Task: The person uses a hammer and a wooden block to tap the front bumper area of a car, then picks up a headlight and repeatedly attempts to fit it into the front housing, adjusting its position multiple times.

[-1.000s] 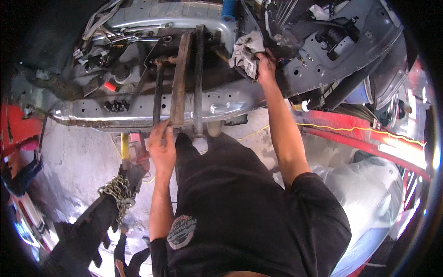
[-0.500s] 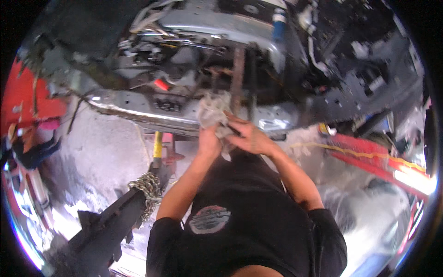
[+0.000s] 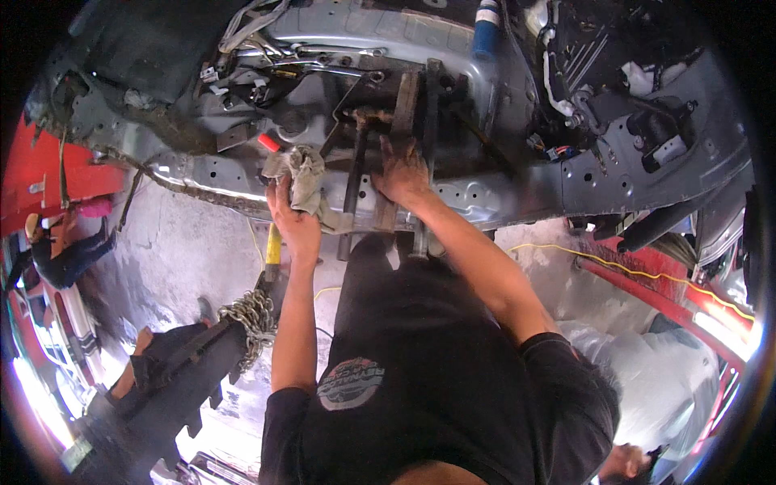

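Note:
Over the front crossmember of a grey stripped car body, my left hand is closed on a crumpled pale rag. My right hand is to its right, fingers apart, resting over a long flat brownish bar. Just left of that hand lies a hammer, its dark handle toward me and its rusty head away. A grey metal bar runs along the right side of the brownish one. Beyond the rag shows a small red cylindrical piece.
Several wrenches lie on the far panel, with a blue can to their right. A chain wraps a black beam at lower left. A yellow cord runs at right. Other people are at left and lower right.
My hands have parted: the left moved left with the rag, while the right let go of it and reached forward onto the brownish bar. The hammer handle now shows between them.

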{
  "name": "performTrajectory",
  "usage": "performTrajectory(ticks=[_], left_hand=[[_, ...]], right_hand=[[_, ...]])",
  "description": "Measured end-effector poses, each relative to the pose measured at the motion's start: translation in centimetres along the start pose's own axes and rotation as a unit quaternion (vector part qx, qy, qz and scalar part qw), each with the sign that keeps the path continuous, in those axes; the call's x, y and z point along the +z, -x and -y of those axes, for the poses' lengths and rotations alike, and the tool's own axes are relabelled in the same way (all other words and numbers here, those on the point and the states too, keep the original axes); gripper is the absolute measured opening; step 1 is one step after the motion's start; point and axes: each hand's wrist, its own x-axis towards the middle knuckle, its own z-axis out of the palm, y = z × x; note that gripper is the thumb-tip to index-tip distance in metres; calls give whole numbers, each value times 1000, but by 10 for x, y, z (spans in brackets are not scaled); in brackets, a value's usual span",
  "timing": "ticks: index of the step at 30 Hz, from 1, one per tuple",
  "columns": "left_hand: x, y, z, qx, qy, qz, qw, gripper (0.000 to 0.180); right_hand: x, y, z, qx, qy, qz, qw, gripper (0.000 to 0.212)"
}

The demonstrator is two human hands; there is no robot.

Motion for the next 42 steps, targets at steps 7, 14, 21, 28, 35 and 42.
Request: performTrajectory(ticks=[7,14,21,28,35,42], left_hand=[[17,8,15,73,-137,238,959,54],[5,-17,15,41,-148,258,954,42],[-11,-18,2,47,-175,262,948,43],[1,-7,3,96,-201,240,945,42],[24,-11,37,110,-203,218,948,44],[25,-10,28,94,-206,211,951,44]], right_hand=[[-8,-15,-34,44,-184,-13,982,71],[11,-13,-37,-24,-92,-68,993,59],[-1,-18,-108,119,-118,-129,977,51],[29,-29,-170,134,154,-259,944,48],[38,-35,-230,145,26,-90,985,34],[30,-25,-222,154,-26,-126,980,41]])
